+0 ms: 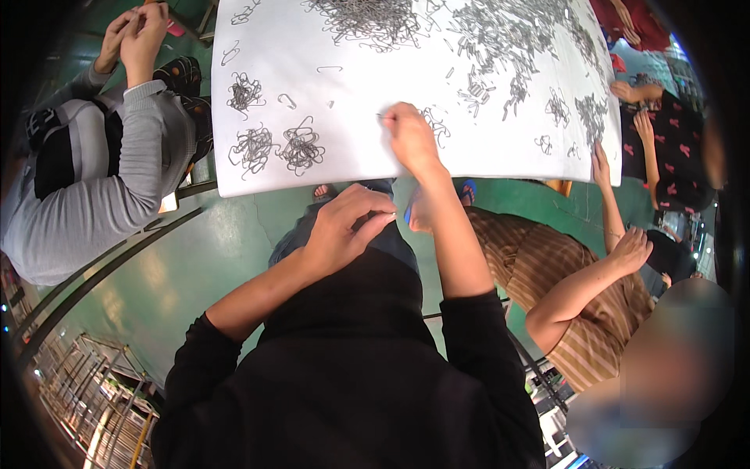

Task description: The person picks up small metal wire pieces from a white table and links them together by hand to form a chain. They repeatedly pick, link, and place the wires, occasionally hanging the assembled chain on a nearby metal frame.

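One white counter (pixel 355 86) spans the space before the person, bearing a broad scatter of clips (pixel 508 31) at far right and a tangled heap of hooks (pixel 371 19) at its far middle. Next in size come the hands: the right hand (pixel 412 141) is over the counter, while the left hand (pixel 348 223) is nearer the body, apart from the counter's near edge. Smaller are three hook piles (pixel 301 148) at the near left. Smaller again, a lone hook (pixel 330 68) lies to the left of the right fingers and farther out, its long axis running roughly left to right, along the near edge; of the two hands, the right is clearly closer to it. Least of all is a thin dark wire (pixel 381 116), seemingly pinched between right thumb and forefinger, its visible end pointing left. Left thumb and forefinger nearly meet; whether they hold anything, I cannot tell.
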The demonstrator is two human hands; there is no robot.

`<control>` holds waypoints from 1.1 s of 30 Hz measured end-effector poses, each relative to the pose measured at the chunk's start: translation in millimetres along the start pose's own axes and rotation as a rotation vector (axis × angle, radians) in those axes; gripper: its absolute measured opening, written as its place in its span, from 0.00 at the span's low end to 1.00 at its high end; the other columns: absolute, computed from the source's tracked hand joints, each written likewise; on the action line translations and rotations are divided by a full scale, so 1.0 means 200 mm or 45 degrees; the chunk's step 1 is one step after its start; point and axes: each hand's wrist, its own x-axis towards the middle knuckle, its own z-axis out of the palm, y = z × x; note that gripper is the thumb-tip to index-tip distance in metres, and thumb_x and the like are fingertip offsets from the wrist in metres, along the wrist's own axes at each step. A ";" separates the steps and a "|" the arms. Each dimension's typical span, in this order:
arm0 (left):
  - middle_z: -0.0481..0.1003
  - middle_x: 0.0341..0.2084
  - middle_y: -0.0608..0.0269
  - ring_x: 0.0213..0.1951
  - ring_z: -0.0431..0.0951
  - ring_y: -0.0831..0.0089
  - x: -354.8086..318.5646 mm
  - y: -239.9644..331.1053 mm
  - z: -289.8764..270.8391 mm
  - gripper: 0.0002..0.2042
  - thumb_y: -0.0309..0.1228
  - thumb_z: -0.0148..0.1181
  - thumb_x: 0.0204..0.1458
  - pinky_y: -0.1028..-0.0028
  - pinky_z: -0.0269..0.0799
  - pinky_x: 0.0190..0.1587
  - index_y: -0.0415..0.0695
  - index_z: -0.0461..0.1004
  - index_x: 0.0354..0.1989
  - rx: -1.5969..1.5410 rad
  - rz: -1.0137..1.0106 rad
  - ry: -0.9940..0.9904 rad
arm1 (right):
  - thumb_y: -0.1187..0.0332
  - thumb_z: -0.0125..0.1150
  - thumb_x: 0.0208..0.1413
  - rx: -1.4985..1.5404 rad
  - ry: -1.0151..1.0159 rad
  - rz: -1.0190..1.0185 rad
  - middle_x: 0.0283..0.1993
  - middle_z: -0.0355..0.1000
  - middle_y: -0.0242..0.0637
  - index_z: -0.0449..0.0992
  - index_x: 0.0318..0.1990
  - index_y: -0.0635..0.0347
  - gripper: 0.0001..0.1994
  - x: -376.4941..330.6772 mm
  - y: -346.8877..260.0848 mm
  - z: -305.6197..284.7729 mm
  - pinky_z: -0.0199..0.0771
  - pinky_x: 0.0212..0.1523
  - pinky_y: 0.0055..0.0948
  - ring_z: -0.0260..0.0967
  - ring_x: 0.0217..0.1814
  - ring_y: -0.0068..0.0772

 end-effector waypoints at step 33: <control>0.76 0.35 0.59 0.41 0.72 0.60 0.78 -0.53 0.34 0.08 0.28 0.61 0.50 0.64 0.69 0.44 0.45 0.78 0.38 0.551 0.222 -0.260 | 0.79 0.63 0.51 0.937 1.104 0.300 0.43 0.63 0.35 0.74 0.35 0.62 0.06 -0.84 -0.10 -0.39 0.65 0.43 0.21 0.61 0.39 0.21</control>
